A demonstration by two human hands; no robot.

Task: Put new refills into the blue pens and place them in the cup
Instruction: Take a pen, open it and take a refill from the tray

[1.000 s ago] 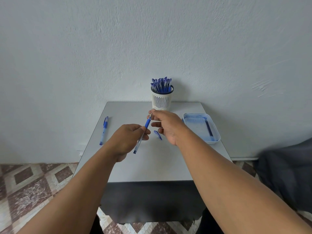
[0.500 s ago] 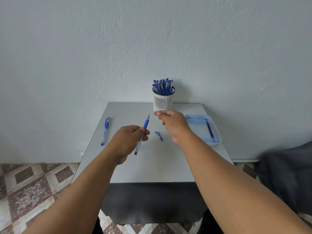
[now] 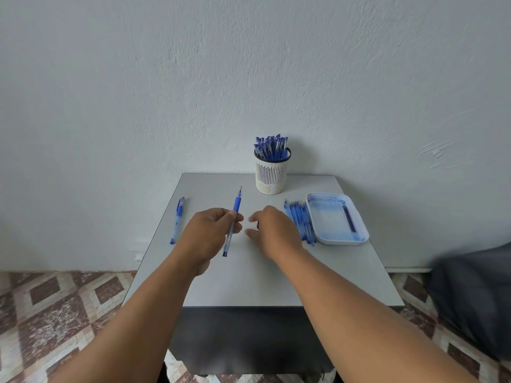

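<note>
Your left hand [image 3: 206, 234] pinches an uncapped blue pen [image 3: 232, 224] at mid-barrel, thumb and forefinger curled round it. Pen is tilted, tip up and away from you, blue grip section above the fingers, clear barrel w/ blue end plug sticking out below the hand. Pen is held off the table [image 3: 249, 283], not touching it.

Your right hand [image 3: 272, 230] is lowered to the tabletop just right of the held pen, palm down, thumb and fingers spread apart w/ a gap between them. A small dark item shows in that gap; can't tell what it is, or whether the fingers grip it.

Immediately right of that hand: bundle of refills [image 3: 300, 221] lying flat, roughly parallel, tips pointing away from you. The hand overlaps the near-left edge of the bundle; contact can't be confirmed.

Right of the refills, just beside them: shallow white tray [image 3: 322, 233], blue-stained inside, w/ one dark blue refill [image 3: 349, 219] lying along its right side.

Back centre of table, near the wall: white slotted cup [image 3: 271, 175], dark rim, upright, packed w/ capped blue pens [image 3: 271, 147].

Left edge of table: one capped blue pen [image 3: 177, 220] lying flat, well apart from both hands.

Floor: patterned tiles [image 3: 55, 305]. Dark grey cloth [image 3: 475, 294] at far right, blurred.
</note>
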